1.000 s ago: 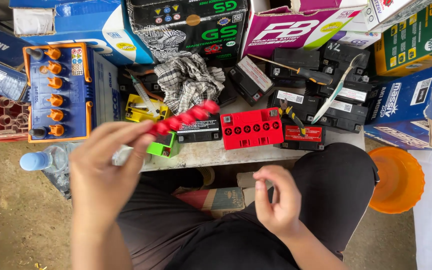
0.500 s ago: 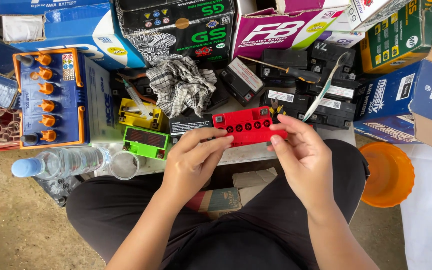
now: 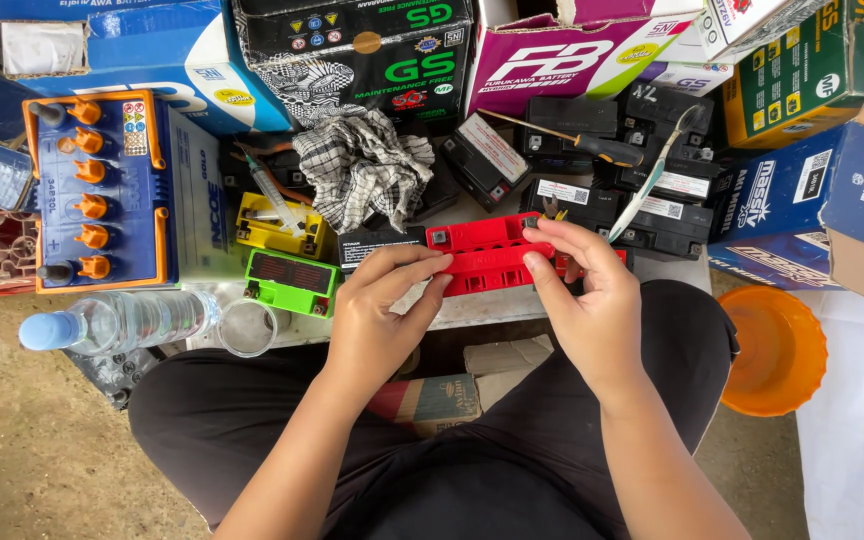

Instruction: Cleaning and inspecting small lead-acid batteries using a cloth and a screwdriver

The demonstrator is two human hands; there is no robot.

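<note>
A small red battery (image 3: pixel 487 235) sits at the front edge of a low bench (image 3: pixel 452 310). A red strip of joined caps (image 3: pixel 492 259) lies across its top over the row of filler holes. My left hand (image 3: pixel 377 320) pinches the strip's left end with thumb and fingers. The strip's right end is under the fingers of my right hand (image 3: pixel 587 300), which also cover the battery's right side. Both hands press down on the strip.
Left of the red battery are a green battery (image 3: pixel 287 282), a yellow battery (image 3: pixel 277 228), a clear cup (image 3: pixel 249 328), a water bottle (image 3: pixel 122 322) and a blue battery with orange caps (image 3: pixel 102 190). A checked cloth (image 3: pixel 367 165), screwdriver (image 3: pixel 582 140), black batteries (image 3: pixel 672 220) and boxes lie behind; an orange bowl (image 3: pixel 774 347) stands right.
A second ago my left hand held the red cap strip in the air and my right hand was empty. Both hands have since come to the red battery and laid the strip over its holes.
</note>
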